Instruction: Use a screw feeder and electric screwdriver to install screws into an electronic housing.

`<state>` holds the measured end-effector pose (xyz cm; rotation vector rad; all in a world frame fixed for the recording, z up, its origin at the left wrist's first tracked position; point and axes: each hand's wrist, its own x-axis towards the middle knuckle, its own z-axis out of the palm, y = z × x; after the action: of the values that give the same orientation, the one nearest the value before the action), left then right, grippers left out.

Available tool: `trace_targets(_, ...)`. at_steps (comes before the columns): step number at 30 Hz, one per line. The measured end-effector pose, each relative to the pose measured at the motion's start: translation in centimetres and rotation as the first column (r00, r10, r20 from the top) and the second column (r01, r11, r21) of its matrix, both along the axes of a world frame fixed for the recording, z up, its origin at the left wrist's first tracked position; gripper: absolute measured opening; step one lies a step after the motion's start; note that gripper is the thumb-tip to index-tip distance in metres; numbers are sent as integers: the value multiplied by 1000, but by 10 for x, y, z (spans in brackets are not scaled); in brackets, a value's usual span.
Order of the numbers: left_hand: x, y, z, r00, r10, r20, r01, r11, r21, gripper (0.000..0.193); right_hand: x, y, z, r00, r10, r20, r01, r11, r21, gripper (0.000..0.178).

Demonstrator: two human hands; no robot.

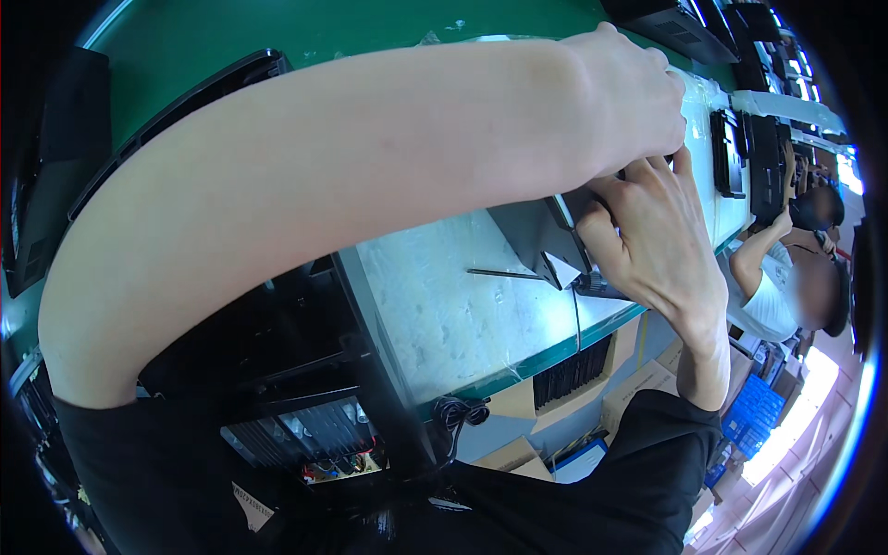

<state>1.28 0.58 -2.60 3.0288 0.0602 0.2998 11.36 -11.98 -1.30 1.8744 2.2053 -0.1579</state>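
dark grey flat-sided device (pixel 529 236): just to the left of the right hand and below the left wrist, over the bench; its upper part is hidden by the left forearm.
left hand (pixel 638 97): stretched across from the left, back showing, fingers curled down and out of sight; i cannot tell whether it grasps anything.
right hand (pixel 659 227): close below the left hand, fingers bent, thumb tucked in beside the device; whether it grips the device cannot be told.
white triangular piece (pixel 561 269): just below and left of the right hand.
thin dark rod (pixel 504 274): left of the right hand, pointing toward the white piece.
black cable (pixel 578 319): hanging over the bench edge, below the right hand.
pale-topped bench (pixel 435 314): under both hands.
slim black unit (pixel 728 153): right of the left hand, apart from it.
open black housing (pixel 305 435): well below the left forearm, coloured wires inside.
coiled black cord (pixel 458 410): below and left of the right hand.
co-worker (pixel 770 301): beyond the right hand, in a light shirt.
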Motion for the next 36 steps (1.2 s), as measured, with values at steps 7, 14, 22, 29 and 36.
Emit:
trace_targets(7, -3, -2, 3, 999, 8, -37, -6, 998, 56, 26, -2, 1, -2, 999, 15, 29, -15, 1000, 16, 45)
trace_targets(14, 2, -3, -1, 999, -3, 35, 0, 998, 65, 26, 6, -4, -7, 1000, 7, -3, -7, 995, 101, 42)
trace_targets(22, 1, 4, -13, 986, -59, 159, 60, 998, -1, 35, 7, -17, 0, 999, 53, 7, -53, 968, 244, 35)
trace_targets(29, 3, 4, -18, 957, -68, 281, 111, 984, -141, 43, 18, -26, 2, 974, 134, -184, -70, 947, 315, 25)
trace_targets(36, 7, 8, -52, 936, 60, 346, -4, 987, -160, 62, 25, -96, -67, 671, -188, -717, 592, 718, 366, 81)
